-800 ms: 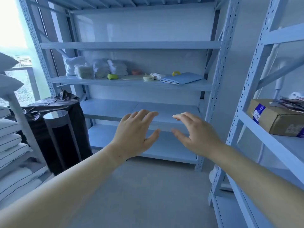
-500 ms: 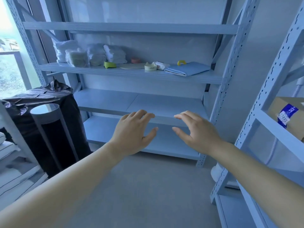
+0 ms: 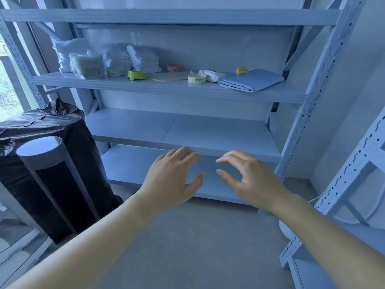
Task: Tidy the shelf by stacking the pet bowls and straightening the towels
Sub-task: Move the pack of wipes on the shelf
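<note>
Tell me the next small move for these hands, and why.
Probably lift the right hand up to the cream bowl marked enjoy. Both hands, the left hand too, are empty and hover low, before the lower shelf, while the bowls lie scattered singly on the shelf above: the green bowl and pink bowl stand apart, none stacked.

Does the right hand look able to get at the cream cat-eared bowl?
Probably yes: the right hand is empty, and the cat-eared bowl stands at the front of the shelf with nothing before it.
</note>
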The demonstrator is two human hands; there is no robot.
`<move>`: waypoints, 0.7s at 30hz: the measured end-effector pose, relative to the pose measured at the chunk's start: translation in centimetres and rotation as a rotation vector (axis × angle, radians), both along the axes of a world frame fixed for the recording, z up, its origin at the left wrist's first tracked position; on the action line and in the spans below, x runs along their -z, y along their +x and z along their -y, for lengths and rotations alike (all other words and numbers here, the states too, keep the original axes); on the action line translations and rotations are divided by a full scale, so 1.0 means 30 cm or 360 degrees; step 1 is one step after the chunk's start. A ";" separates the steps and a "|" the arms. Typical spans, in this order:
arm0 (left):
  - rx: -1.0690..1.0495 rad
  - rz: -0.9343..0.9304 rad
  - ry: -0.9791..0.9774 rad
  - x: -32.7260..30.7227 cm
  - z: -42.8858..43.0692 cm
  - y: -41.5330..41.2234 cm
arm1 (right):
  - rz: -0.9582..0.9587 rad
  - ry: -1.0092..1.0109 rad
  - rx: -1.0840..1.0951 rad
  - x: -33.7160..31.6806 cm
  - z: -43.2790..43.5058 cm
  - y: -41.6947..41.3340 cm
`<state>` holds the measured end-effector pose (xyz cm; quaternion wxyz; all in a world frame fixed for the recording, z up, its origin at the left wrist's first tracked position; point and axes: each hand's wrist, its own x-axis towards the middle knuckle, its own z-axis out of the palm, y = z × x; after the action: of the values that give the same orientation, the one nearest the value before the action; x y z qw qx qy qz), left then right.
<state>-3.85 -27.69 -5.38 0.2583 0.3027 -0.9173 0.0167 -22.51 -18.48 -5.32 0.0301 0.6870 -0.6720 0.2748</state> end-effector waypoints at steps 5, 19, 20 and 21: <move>-0.0028 0.0042 0.0121 0.048 0.182 -0.090 | 0.0059 0.0040 -0.0042 0.050 0.190 -0.071; -0.0086 0.0172 0.0267 0.045 0.831 -0.635 | -0.0034 0.0055 0.0010 0.036 0.839 -0.611; -0.0108 0.0178 0.0256 0.048 0.876 -0.660 | -0.0029 0.0054 -0.0005 0.038 0.889 -0.639; -0.0132 0.0187 0.0244 0.051 0.919 -0.678 | -0.0015 0.0060 -0.0024 0.040 0.939 -0.661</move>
<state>-24.20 -55.25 -6.90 0.1791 0.3579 -0.9161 -0.0251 -42.34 -46.63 -6.53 0.0183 0.6938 -0.6716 0.2591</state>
